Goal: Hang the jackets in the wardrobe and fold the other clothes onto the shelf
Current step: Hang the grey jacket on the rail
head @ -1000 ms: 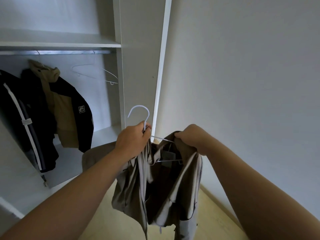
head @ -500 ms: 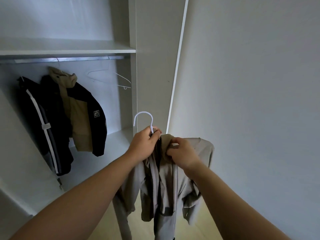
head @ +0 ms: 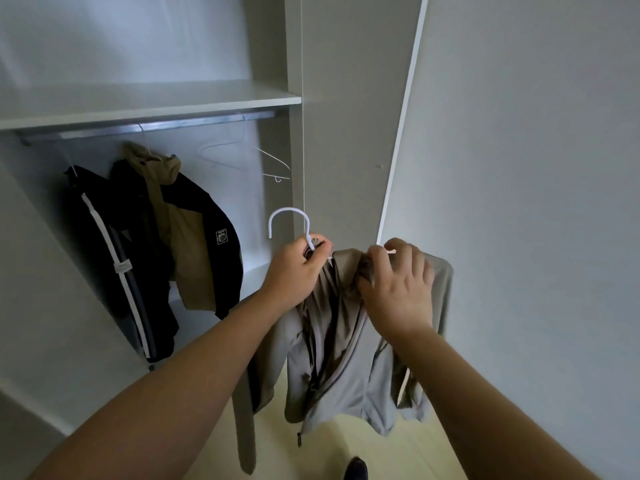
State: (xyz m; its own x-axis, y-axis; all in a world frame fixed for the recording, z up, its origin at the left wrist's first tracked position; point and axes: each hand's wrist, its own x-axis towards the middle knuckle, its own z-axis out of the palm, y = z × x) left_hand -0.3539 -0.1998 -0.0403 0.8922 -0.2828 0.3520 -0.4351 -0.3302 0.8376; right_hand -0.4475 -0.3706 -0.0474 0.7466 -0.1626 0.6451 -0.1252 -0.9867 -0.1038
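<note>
In front of the wardrobe's [head: 349,140] right side panel, our left hand [head: 298,268] grips the neck of a white hanger [head: 289,220]. Our right hand [head: 398,285] pinches the grey jacket's [head: 346,368] shoulder, draped on that hanger. Two dark jackets [head: 145,251] hang from the rail [head: 149,126] under the shelf [head: 145,105].

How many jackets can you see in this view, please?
3: a black jacket at the rail's left, a black-and-tan jacket beside it, and a grey jacket held on a white hanger. Others may be hidden.
</note>
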